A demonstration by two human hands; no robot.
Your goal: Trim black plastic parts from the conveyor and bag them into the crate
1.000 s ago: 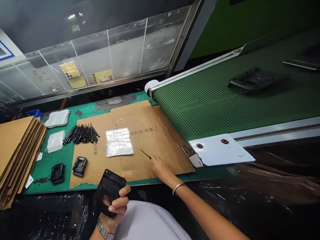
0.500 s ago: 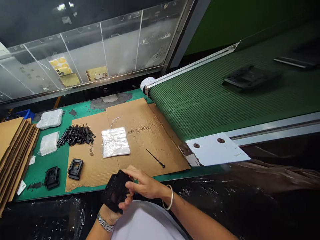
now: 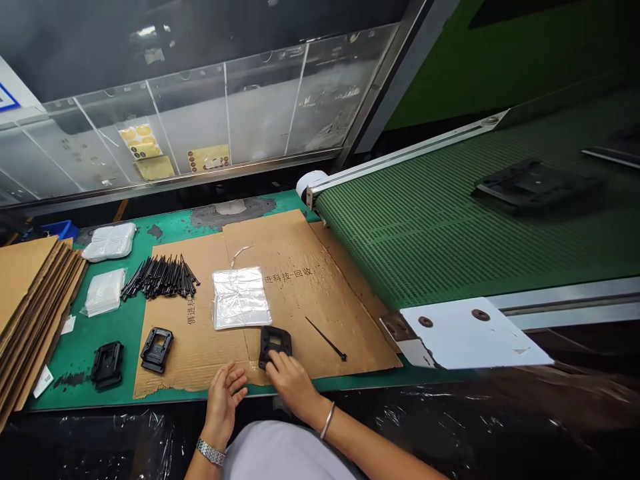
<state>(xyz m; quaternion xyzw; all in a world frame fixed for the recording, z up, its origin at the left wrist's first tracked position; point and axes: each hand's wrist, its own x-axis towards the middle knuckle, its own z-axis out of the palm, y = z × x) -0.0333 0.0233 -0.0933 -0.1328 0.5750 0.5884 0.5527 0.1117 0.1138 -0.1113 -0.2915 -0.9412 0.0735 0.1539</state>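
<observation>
The person's right hand is reaching over the near edge of the cardboard sheet, its fingers curling onto the lower end of a black plastic frame lying on the sheet. That grip is narrow, though I cannot tell whether it is actually clamping the frame. The left hand is hovering just off the sheet's near edge, its grip wide, with the fingers spread and nothing in them.

A second black frame is sitting on the left part of the sheet, and a third black frame is lying on the green bench just left of the sheet. A clear plastic bag is lying near the middle of the sheet, and a loose black cable tie is lying on its right part. A bunch of black cable ties is lying across the sheet's far left corner. Two white bags are lying left of the sheet, with a stack of flat cardboard beyond them. Behind the sheet, a green conveyor belt is carrying a fourth black frame.
</observation>
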